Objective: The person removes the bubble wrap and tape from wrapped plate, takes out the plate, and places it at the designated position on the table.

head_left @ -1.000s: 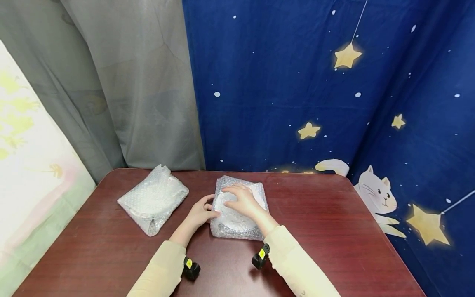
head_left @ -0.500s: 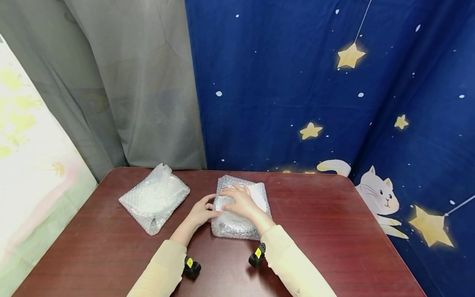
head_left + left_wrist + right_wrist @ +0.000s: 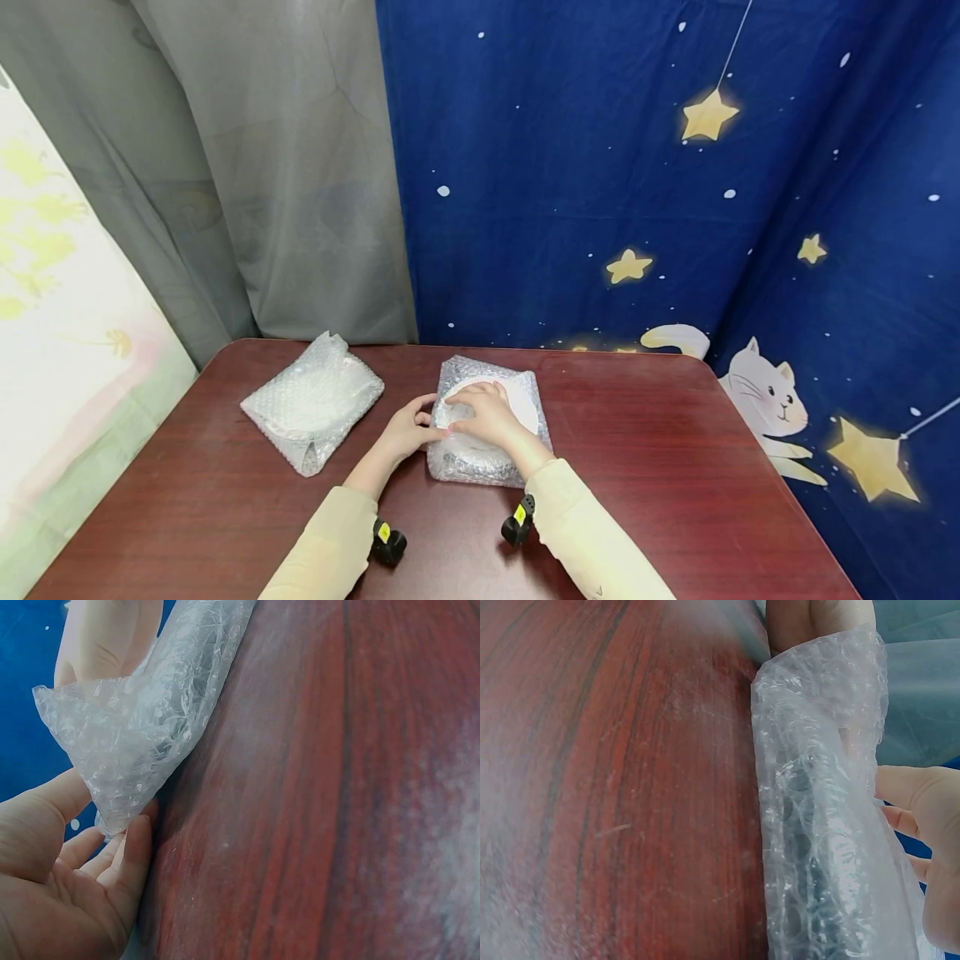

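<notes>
Bubble-wrap packet (image 3: 480, 468): flat on the counter (image 3: 645, 467), nearly square, no clear long axis; lies rightward of left hand (image 3: 405, 431), which pinches its left edge | Right hand (image 3: 489, 418): arched over it, touching; pinch cannot be told | Both hands in contact.

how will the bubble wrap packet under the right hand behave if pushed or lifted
The packet probably won't roll, lying low and flat on the table. Its crinkled corner looks floppy; the smooth, round white thing inside may be stiffer.
</notes>
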Demonstrator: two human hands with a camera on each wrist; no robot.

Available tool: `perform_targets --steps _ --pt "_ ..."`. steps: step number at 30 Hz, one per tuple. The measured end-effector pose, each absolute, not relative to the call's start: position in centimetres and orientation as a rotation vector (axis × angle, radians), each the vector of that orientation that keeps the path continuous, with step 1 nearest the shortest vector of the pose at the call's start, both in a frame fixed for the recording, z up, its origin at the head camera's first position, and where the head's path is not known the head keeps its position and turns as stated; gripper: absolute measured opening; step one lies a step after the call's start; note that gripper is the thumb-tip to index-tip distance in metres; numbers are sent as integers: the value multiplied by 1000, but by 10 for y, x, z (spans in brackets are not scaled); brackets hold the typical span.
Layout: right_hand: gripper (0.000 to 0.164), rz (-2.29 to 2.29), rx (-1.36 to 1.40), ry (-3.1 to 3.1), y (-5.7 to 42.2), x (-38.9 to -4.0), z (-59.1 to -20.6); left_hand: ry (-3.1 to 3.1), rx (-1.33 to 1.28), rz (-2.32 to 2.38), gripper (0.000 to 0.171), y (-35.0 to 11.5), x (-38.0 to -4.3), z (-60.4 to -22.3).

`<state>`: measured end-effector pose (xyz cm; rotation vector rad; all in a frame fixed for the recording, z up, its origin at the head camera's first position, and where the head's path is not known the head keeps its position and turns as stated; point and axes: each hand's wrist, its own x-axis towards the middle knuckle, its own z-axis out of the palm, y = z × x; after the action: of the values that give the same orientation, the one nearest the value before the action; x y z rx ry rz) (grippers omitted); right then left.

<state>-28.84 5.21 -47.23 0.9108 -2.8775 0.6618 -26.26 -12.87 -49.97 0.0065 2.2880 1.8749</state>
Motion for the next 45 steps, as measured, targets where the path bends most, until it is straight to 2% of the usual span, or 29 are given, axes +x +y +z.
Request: perform_targets --steps 24,35,45 --pt "26 648 843 -2866 48 -283 -479 2319 47 1873 74 -128 -264 -501" --pt "24 661 847 -2844 45 -279 -478 2325 60 1872 74 -128 -263 -498" --pt "22 691 832 -2835 44 -278 -478 2294 104 1864 70 -124 -245 -467"
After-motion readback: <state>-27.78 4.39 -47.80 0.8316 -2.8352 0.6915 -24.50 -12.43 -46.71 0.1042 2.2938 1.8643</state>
